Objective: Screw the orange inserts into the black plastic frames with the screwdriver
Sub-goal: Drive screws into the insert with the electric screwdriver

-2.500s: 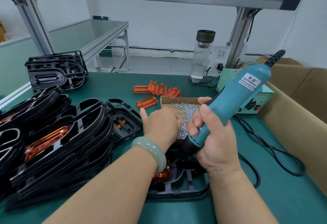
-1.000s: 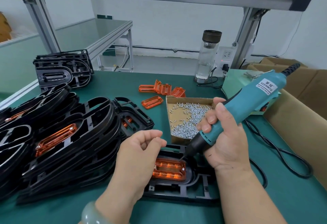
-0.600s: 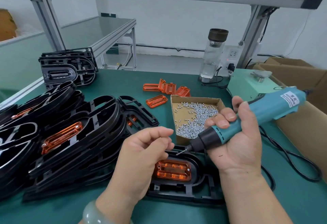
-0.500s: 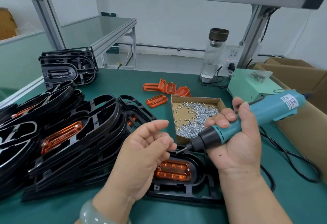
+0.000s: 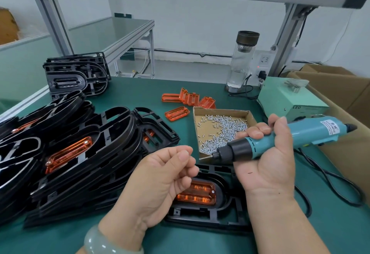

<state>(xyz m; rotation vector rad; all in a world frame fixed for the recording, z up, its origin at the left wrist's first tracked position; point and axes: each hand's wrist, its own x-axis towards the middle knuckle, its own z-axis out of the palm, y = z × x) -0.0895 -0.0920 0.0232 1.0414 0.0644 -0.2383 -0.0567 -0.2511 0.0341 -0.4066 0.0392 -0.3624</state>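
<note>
The right hand (image 5: 268, 159) is raised palm-up, fingers wrapped round the teal screwdriver (image 5: 312, 131), which lies nearly level with its bit pointing left at the left hand (image 5: 158, 181). That hand hovers palm-up with fingers curled, thumb against forefinger, and whether they pinch anything I cannot tell. Beneath both, the orange insert (image 5: 200, 191) sits in the black frame (image 5: 210, 218) on the worktop (image 5: 330, 231).

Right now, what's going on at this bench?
A person is fitting an orange insert into a black frame lying on the green table. The right hand grips the screwdriver, held roughly level above the frame, bit pointing toward the left hand. That hand's fingertips are pinched together near the bit; whether they hold a screw is too small to tell. A box of screws sits just behind.
</note>
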